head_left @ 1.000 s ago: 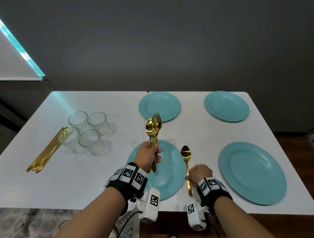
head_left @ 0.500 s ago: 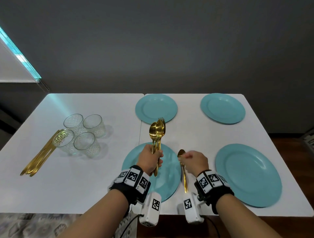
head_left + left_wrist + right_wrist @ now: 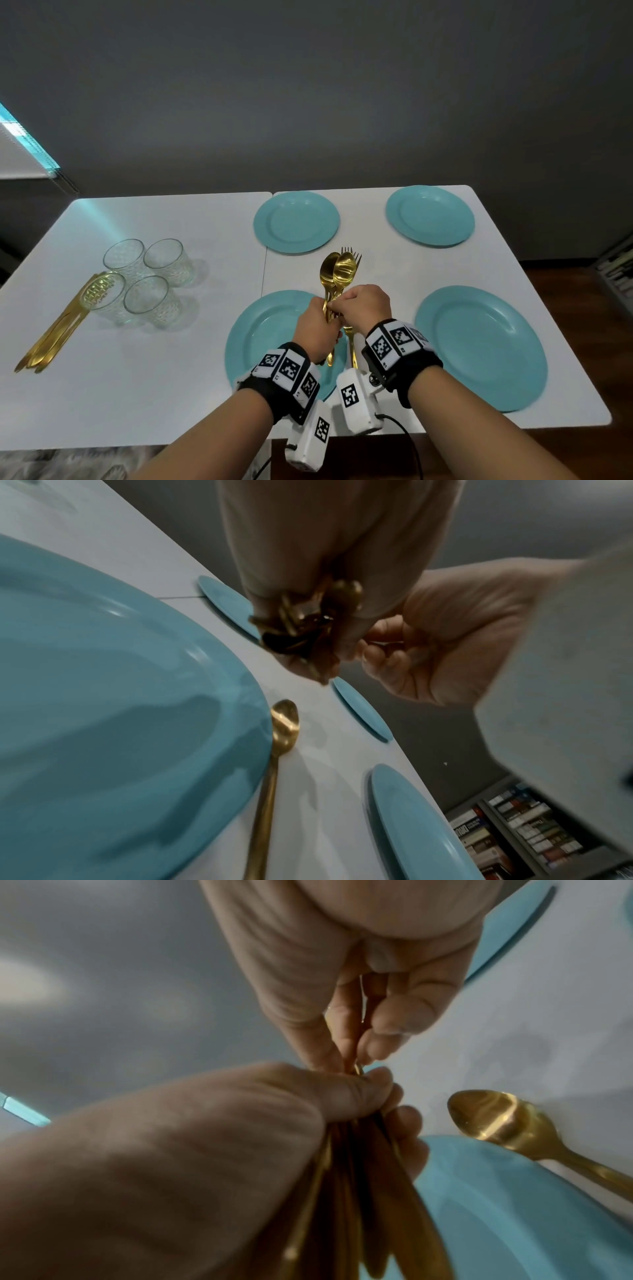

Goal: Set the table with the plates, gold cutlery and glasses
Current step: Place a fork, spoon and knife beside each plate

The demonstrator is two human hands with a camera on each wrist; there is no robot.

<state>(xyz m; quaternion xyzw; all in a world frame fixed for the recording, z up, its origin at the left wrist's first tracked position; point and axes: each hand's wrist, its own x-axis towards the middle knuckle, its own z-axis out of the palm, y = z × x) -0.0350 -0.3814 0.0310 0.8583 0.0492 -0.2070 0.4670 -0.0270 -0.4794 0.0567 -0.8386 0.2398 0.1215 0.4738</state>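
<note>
My left hand (image 3: pixel 323 320) grips an upright bundle of gold spoons and forks (image 3: pixel 339 274) above the near left teal plate (image 3: pixel 270 342). My right hand (image 3: pixel 344 305) has come against it, and its fingertips (image 3: pixel 359 1053) pinch one piece of the bundle just above the left fist. Which piece it is stays hidden. One gold spoon (image 3: pixel 284 723) lies flat on the white table (image 3: pixel 171 394), just right of that plate's rim; it is also in the right wrist view, gold spoon (image 3: pixel 496 1123). Three more teal plates: near right (image 3: pixel 479 346), far left (image 3: pixel 296 222), far right (image 3: pixel 430 216).
Several clear glasses (image 3: pixel 147 281) stand grouped on the left half of the table. Gold knives (image 3: pixel 54 339) lie in a pile beside them, partly behind a glass. A seam (image 3: pixel 263 274) splits the two tabletops. Shelves with books (image 3: pixel 514 837) stand at the right.
My right hand set the single spoon down beside the near left plate, let go of it, and rose to the bundle in my left hand, where it now pinches a piece.
</note>
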